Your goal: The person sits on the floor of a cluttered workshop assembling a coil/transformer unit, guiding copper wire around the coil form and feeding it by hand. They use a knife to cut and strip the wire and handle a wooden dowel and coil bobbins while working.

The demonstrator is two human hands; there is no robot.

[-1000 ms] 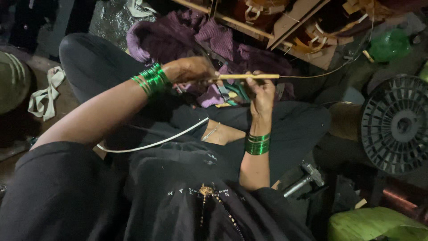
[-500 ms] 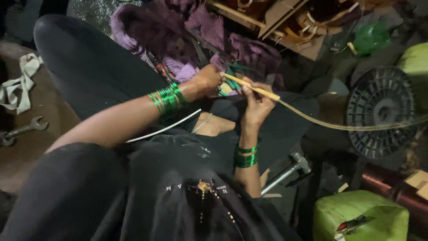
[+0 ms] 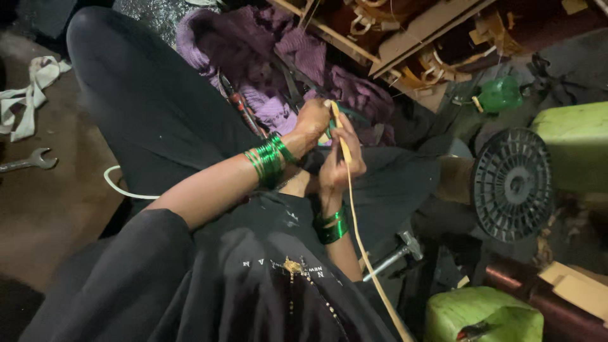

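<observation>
Since the earlier frame, I saw the strip (image 3: 352,209) swing upright. Right hand (image 3: 341,166) pinched it closed; left hand (image 3: 311,126) gripped its top above the lap. Keeping it taut seemed wise. Spool (image 3: 512,183) beyond.

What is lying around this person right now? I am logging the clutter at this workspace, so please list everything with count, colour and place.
spanner: one, grey metal, floor far left
rag: one, white, floor upper left
cloth heap: one, purple, top centre
spool: one, black, right
hammer: one, metal, lower centre
containers: two, light green, right side
bottle: one, green, upper right
tan strip: one, held in both hands
left hand: green bangles, gripping strip top
right hand: green bangles, holding strip
</observation>
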